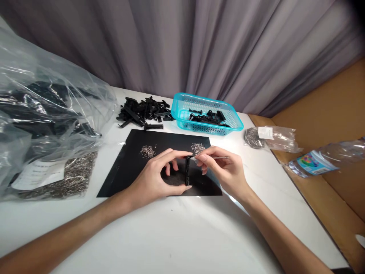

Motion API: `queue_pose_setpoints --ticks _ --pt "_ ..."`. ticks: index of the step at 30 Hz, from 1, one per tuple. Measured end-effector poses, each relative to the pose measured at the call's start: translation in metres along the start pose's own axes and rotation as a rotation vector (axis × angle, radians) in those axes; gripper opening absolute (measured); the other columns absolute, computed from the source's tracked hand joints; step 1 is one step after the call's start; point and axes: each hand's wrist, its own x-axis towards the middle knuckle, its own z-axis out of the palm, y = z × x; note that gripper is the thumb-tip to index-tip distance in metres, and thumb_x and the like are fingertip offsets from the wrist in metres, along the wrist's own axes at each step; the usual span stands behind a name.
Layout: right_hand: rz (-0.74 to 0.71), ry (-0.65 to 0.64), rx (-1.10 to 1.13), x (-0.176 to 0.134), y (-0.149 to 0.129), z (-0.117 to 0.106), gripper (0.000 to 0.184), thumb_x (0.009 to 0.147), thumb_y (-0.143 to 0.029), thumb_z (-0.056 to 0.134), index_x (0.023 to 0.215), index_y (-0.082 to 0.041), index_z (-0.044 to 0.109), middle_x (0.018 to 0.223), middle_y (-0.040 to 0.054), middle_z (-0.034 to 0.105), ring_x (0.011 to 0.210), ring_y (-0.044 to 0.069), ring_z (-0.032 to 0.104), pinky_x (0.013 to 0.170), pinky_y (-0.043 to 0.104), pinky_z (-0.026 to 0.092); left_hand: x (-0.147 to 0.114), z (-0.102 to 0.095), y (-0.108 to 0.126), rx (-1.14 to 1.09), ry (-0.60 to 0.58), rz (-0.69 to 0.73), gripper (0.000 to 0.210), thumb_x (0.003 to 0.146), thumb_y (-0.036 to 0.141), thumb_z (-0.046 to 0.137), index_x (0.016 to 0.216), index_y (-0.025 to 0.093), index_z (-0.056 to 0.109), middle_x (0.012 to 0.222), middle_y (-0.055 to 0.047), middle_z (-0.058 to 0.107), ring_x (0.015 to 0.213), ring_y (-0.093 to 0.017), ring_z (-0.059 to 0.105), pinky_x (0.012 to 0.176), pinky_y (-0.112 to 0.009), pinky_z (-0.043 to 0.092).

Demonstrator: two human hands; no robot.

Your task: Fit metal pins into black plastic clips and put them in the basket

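Observation:
My left hand (pixel 155 175) grips a slim black plastic part (pixel 187 171) by its two ends, thumb below and index finger on top, so the part stands upright over the black mat (pixel 119 175). In my right hand (pixel 225 167) is a thin metal tool (pixel 221 157), pinched between thumb and fingers, with its shaft pointing right. The tool's working end is at the top of the part; its tip is too small to make out. Behind my hands, two small piles of metal pieces, a left pile (pixel 147 152) and a right pile (pixel 197 147), lie on the mat.
A heap of black parts (pixel 142 110) lies beside a blue basket (pixel 207 98) holding similar parts. Large clear bags (pixel 57 68) and a bag of metal pieces (pixel 76 171) fill the left. At right are a small bag (pixel 255 137), a plastic bottle (pixel 316 161) and cardboard (pixel 336 110).

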Motion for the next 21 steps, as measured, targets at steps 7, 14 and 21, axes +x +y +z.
queue_pose_setpoints --ticks 7,14,21 --pt "0.027 -0.013 0.002 -0.0008 0.0015 0.0018 0.016 0.095 -0.031 0.072 0.087 -0.018 0.076 0.078 0.0014 0.071 0.061 0.011 0.065 0.057 0.025 0.061 -0.0011 0.0003 -0.0034 -0.089 -0.037 -0.030 0.062 0.069 0.020 0.088 0.127 0.025 0.067 0.099 -0.001 0.062 0.086 -0.015 0.064 0.068 -0.025 0.060" --pt "0.007 0.001 0.066 -0.0039 0.0035 0.0058 0.013 0.095 -0.026 0.071 0.089 -0.017 0.080 0.079 0.0026 0.073 0.059 0.011 0.066 0.054 0.025 0.060 -0.0003 -0.0015 -0.0052 -0.248 -0.076 -0.061 0.063 0.069 0.016 0.088 0.128 0.027 0.068 0.107 -0.002 0.063 0.098 -0.018 0.068 0.091 -0.034 0.067" --pt "0.037 -0.034 0.064 -0.0050 0.0039 0.0058 0.016 0.097 -0.029 0.070 0.090 -0.019 0.080 0.080 0.0032 0.072 0.060 0.012 0.066 0.057 0.028 0.059 -0.0017 -0.0007 -0.0090 -0.300 -0.104 -0.061 0.066 0.070 0.019 0.089 0.131 0.030 0.067 0.113 -0.001 0.062 0.103 -0.019 0.069 0.096 -0.036 0.066"
